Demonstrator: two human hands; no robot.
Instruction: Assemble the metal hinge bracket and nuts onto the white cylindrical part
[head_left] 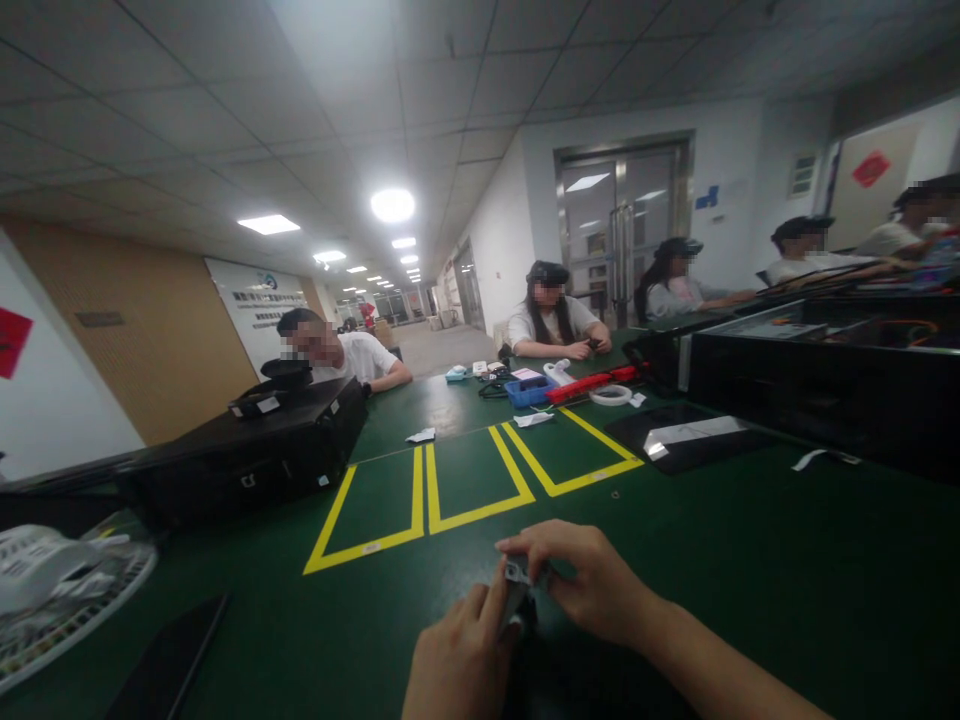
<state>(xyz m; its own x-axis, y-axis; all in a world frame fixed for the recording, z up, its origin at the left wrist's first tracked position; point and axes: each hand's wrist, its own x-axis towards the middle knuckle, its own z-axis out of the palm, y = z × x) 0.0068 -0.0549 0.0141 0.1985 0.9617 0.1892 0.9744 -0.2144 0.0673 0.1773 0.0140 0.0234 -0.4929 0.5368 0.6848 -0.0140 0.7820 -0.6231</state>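
At the near edge of the green table (360,640), my left hand (461,645) is closed around a small grey metal part (517,574), its index finger stretched along it. From the other side, my right hand (589,580) pinches the top of the same part between thumb and fingers. Below it, between the hands, is a dark piece that is too dim to make out. The part's exact kind does not show.
Yellow tape frames (420,500) mark the table ahead. A black computer case (247,460) lies left, an opened case (810,390) right. A white basket (142,580) sits near left. A blue tray (529,390) and tape roll (611,396) lie farther off. Several people sit around.
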